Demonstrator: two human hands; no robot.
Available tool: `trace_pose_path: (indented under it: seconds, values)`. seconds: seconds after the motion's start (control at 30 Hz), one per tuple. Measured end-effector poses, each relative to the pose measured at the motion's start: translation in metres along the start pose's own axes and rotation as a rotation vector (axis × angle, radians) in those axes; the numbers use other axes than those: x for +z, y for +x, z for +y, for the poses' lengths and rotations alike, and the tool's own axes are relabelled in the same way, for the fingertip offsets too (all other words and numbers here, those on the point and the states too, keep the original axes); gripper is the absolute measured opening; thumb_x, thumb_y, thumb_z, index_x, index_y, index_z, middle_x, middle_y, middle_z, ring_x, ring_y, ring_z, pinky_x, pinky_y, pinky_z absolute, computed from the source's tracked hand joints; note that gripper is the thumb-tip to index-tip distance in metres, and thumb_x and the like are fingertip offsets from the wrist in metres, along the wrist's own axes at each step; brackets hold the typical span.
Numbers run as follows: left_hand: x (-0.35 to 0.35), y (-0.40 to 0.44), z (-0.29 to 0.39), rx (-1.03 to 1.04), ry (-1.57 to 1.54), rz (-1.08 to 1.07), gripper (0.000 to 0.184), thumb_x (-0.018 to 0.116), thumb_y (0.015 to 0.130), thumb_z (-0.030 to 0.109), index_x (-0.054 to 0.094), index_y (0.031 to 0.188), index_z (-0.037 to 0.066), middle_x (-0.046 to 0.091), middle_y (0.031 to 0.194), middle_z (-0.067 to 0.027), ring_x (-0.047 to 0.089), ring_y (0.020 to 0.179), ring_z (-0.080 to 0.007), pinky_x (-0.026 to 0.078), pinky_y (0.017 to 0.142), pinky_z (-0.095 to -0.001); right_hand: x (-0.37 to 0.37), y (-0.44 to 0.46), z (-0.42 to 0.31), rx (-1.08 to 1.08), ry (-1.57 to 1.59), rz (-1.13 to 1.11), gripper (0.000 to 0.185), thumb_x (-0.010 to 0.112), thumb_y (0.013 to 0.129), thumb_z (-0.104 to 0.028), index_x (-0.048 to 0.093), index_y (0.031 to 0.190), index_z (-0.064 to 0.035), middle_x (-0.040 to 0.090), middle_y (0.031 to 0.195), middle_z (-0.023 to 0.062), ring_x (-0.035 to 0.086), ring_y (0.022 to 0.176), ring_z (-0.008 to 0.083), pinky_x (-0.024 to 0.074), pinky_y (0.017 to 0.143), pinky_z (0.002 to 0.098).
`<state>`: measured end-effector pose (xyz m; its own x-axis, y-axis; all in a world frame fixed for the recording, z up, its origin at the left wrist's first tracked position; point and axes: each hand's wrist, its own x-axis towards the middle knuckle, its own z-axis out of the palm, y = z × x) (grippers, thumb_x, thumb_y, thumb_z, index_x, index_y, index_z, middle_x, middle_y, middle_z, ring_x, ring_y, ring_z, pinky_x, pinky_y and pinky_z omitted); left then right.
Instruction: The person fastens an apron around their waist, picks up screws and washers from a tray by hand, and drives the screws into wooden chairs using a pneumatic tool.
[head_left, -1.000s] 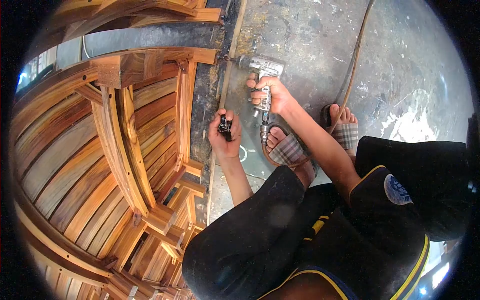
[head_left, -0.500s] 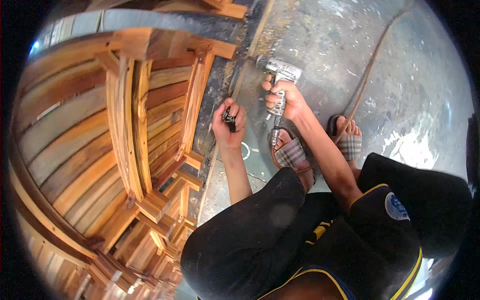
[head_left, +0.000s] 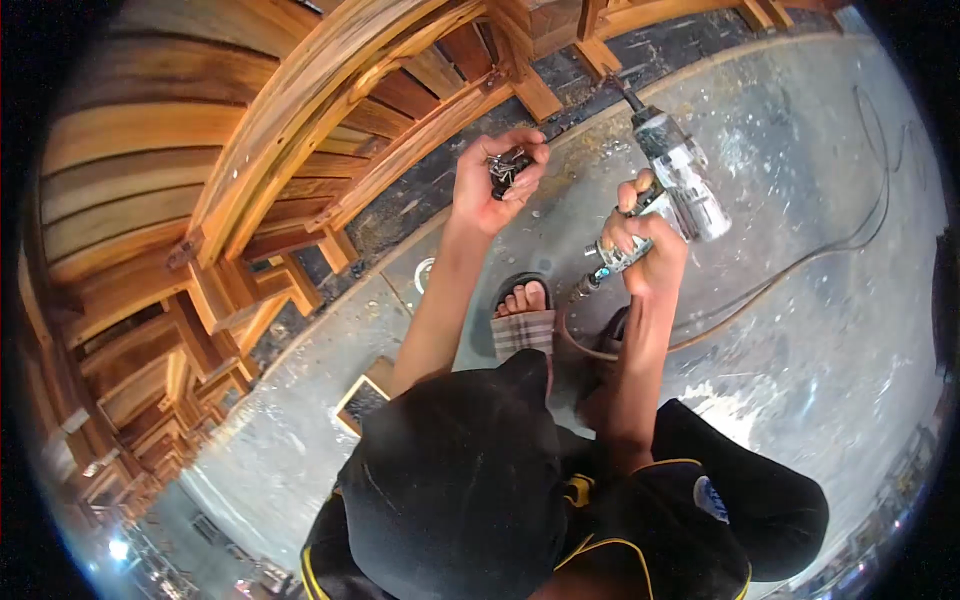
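Note:
In the head view my left hand (head_left: pixel 478 190) is curled around a bunch of dark screws (head_left: pixel 510 170), which show between its fingers. My right hand (head_left: pixel 650 245) grips a scuffed silver air drill (head_left: pixel 685 175) by its handle. The drill points up and to the left, its dark bit close to the end of a wooden leg (head_left: pixel 598 60); whether they touch I cannot tell. Slatted wooden furniture (head_left: pixel 330 130) lies tipped over beyond my left hand. An air hose (head_left: pixel 780 270) runs from below the drill's handle off to the right.
A grey, paint-spotted floor (head_left: pixel 800 170) spreads under my sandalled feet (head_left: pixel 525 315). Near my left forearm stands a small wood-edged box (head_left: pixel 365 395) with dark contents. More wooden frames (head_left: pixel 170 380) are lined up at the lower left.
The view has turned and shifted along the furniture. My right hand has brought the drill up and right, toward another leg. My left hand has risen, still holding the screws.

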<state>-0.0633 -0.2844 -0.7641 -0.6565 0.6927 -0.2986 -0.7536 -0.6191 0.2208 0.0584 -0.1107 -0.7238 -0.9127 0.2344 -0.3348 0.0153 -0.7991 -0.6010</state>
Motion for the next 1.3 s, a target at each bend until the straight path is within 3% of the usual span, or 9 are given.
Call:
trace_pose_path:
  seconds: [0.2,0.27,0.37,0.6,0.73,0.83,1.03,1.17,1.3]
  values:
    - [0.018,-0.005,0.0,-0.037,0.128,0.014,0.027,0.046,0.087,0.011,0.051,0.106,-0.007,0.052,0.08,-0.0119,0.047,0.057,-0.0147,0.035,0.039,-0.0214,0.014,-0.009,-0.01,-0.091,-0.056,-0.046,0.041,0.049,0.063,0.003,0.046,0.103,-0.0044,0.052,0.083,0.0089,0.042,0.045,0.014,0.0412,0.049,0.0319]
    - [0.018,-0.007,-0.001,-0.028,0.16,0.008,0.026,0.047,0.087,0.01,0.051,0.107,-0.007,0.052,0.08,-0.0112,0.047,0.057,-0.0138,0.035,0.039,-0.0206,0.016,-0.01,-0.01,-0.112,-0.038,-0.033,0.04,0.046,0.061,0.007,0.049,0.1,-0.0018,0.057,0.083,0.0119,0.042,0.042,0.0161,0.0406,0.045,0.0317]
    - [0.02,-0.01,-0.002,-0.019,0.214,0.019,0.027,0.049,0.087,0.009,0.051,0.108,-0.006,0.052,0.08,-0.0102,0.046,0.057,-0.0125,0.035,0.039,-0.0197,0.021,-0.013,-0.011,-0.077,-0.1,-0.061,0.041,0.048,0.062,0.004,0.046,0.103,-0.0039,0.052,0.083,0.009,0.042,0.045,0.0141,0.039,0.047,0.0302]
    - [0.02,-0.013,0.001,-0.019,0.191,0.046,0.029,0.045,0.087,0.006,0.051,0.112,-0.008,0.052,0.08,-0.0094,0.046,0.056,-0.0117,0.036,0.039,-0.0201,0.026,-0.016,-0.011,-0.086,-0.151,-0.063,0.043,0.048,0.061,0.005,0.046,0.104,-0.0021,0.053,0.084,0.0099,0.042,0.044,0.0145,0.0381,0.046,0.0297]
    - [0.02,-0.016,0.004,0.013,0.293,0.057,0.03,0.044,0.087,0.006,0.051,0.113,-0.008,0.052,0.078,-0.009,0.045,0.054,-0.0114,0.037,0.041,-0.0207,0.03,-0.02,-0.018,-0.121,-0.264,-0.025,0.04,0.048,0.06,0.009,0.052,0.099,0.002,0.056,0.082,0.0122,0.044,0.046,0.0151,0.0379,0.043,0.0289]
    - [0.021,-0.017,0.004,0.068,0.328,0.077,0.027,0.043,0.089,0.006,0.055,0.109,-0.008,0.056,0.077,-0.0094,0.048,0.055,-0.012,0.032,0.039,-0.0206,0.028,-0.021,-0.02,-0.12,-0.309,-0.022,0.038,0.047,0.06,0.012,0.056,0.096,0.0051,0.057,0.082,0.0135,0.046,0.048,0.0158,0.0385,0.044,0.0288]
    - [0.03,-0.022,0.015,0.122,0.432,0.073,0.027,0.045,0.096,0.015,0.054,0.111,-0.006,0.053,0.073,-0.005,0.046,0.053,-0.0103,0.031,0.04,-0.0211,0.023,-0.02,-0.017,-0.022,-0.34,-0.164,0.037,0.051,0.06,0.011,0.056,0.096,0.0061,0.058,0.08,0.013,0.047,0.048,0.0142,0.0392,0.044,0.0275]
    - [0.043,-0.026,0.022,0.143,0.327,0.08,0.031,0.05,0.097,0.027,0.054,0.108,-0.002,0.044,0.066,-0.0009,0.041,0.052,-0.0089,0.027,0.04,-0.02,0.026,-0.021,-0.016,0.015,-0.379,-0.162,0.038,0.053,0.054,0.009,0.054,0.092,0.0051,0.055,0.074,0.0137,0.043,0.042,0.0137,0.0369,0.04,0.0287]
    - [0.063,-0.023,0.03,0.159,0.31,0.108,0.031,0.051,0.096,0.033,0.054,0.101,0.003,0.037,0.062,0.002,0.038,0.051,-0.0074,0.024,0.039,-0.0177,0.034,-0.024,-0.017,0.04,-0.475,-0.122,0.041,0.051,0.056,0.011,0.056,0.097,0.0056,0.056,0.076,0.0119,0.044,0.047,0.013,0.0364,0.042,0.0262]
